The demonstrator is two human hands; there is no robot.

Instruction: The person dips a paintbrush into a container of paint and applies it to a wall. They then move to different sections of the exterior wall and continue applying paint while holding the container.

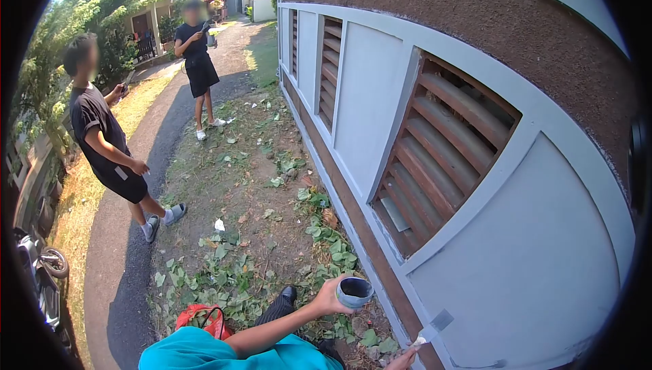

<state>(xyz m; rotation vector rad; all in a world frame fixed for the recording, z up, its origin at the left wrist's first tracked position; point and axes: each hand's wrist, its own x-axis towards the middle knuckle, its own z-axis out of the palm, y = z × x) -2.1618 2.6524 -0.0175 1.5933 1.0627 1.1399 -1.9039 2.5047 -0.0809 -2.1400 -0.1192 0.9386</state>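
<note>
At the bottom centre of the frame, the left hand (pixel 331 297) is wrapped around a grey-smeared cup (pixel 356 294) that looks dark inside. Right of it, at the bottom edge, the right hand (pixel 404 358) has its fingers clamped on the pale handle of a flat tool (pixel 441 320); much of that hand is cut off. The tool's grey end lies over the lower left border of the pale wall (pixel 530 254); whether it presses there or stands just off, I cannot tell. Good work here probably means laying that end flat and drawing it along in even strokes with light pressure, so no ridges form. The brown strip (pixel 380 268) near it would be easy to smear, so careful edges matter. Holding the cup upright and near the tool should limit drips. The leaves (pixel 217 268) at lower centre may slip underfoot, so firm footing helps.
</note>
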